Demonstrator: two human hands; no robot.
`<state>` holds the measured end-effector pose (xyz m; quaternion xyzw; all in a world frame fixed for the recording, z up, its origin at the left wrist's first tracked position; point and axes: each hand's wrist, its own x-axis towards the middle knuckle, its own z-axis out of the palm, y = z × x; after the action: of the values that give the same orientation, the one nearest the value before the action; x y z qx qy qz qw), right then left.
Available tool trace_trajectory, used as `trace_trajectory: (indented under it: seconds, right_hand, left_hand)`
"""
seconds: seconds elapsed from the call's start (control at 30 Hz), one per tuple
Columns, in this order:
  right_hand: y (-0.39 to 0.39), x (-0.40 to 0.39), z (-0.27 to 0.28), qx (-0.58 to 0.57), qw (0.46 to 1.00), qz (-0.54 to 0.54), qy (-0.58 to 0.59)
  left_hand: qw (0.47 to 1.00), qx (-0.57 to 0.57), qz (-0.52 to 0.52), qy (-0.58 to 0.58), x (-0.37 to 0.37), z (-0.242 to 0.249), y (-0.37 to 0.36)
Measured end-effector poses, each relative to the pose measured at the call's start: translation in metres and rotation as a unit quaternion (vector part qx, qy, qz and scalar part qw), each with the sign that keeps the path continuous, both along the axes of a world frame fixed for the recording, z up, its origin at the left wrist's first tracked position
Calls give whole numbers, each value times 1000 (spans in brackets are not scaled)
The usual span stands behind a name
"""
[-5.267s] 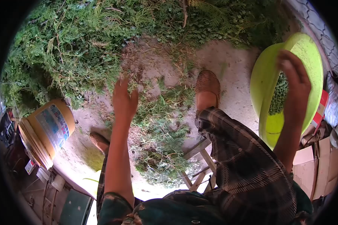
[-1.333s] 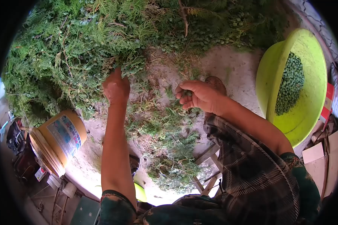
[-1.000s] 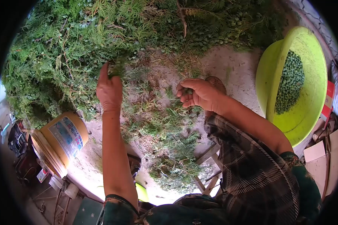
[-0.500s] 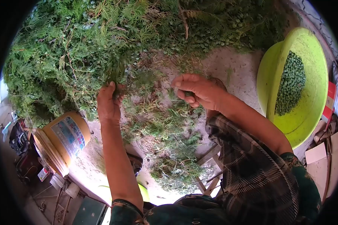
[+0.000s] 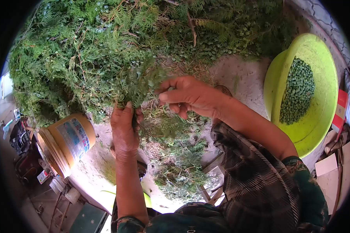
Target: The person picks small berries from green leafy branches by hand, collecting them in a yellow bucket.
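In the head view my left hand grips a leafy green evergreen sprig by its lower end, thumb and fingers closed on the stem. The sprig's tip fans upward and is slightly blurred. Beside it, to the right, my right hand has thumb and forefinger drawn together, with the other fingers curled under. Its fingertips are close to the sprig's leaves; I cannot tell what is between them. Behind both hands rises a big heap of cut evergreen branches, with small bluish-green cones among the foliage.
A lime-green basin on the right holds many small green cones. A yellowish bucket lies tilted at the left. Loose sprigs litter the floor below my hands. Cardboard lies at the lower right.
My left hand has moved right and slightly down, bringing the sprig in front of me. My right hand has shifted left, closer to the sprig.
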<state>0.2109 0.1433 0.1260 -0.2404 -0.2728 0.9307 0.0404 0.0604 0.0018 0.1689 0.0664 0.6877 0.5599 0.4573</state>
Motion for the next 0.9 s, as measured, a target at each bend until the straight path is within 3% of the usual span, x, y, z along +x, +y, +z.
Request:
trace_trajectory:
  seconds: [0.07, 0.2, 0.3, 0.4, 0.47, 0.57, 0.63, 0.7, 0.9]
  right_hand:
    - [-1, -2, 7, 15, 995, 94, -6]
    - [-9, -12, 13, -5, 995, 94, 12]
    - [-9, -11, 17, 47, 991, 128, 10]
    - [2, 0, 7, -12, 983, 178, 44]
    - [10, 8, 3, -117, 990, 67, 44]
    - [10, 8, 24, -136, 990, 21, 31]
    - [7, 2, 33, -105, 992, 48, 40]
    - [1, -3, 46, 18, 984, 163, 64]
    - [-15, -20, 105, 46, 963, 249, 95]
  left_hand:
    - [999, -4, -8, 37, 8, 6, 2]
    - [998, -6, -6, 60, 19, 16, 2]
    - [993, -12, 1, 114, 21, 24, -2]
    - [989, -101, 23, 107, 9, 42, -15]
    - [993, -73, 33, 84, -7, 52, -28]
    - [995, -55, 62, 47, -12, 70, -40]
    - [996, -38, 75, 22, -11, 88, -43]
    - [996, -38, 73, 40, -6, 103, -44]
    - [977, -78, 77, 180, 3, 143, -64]
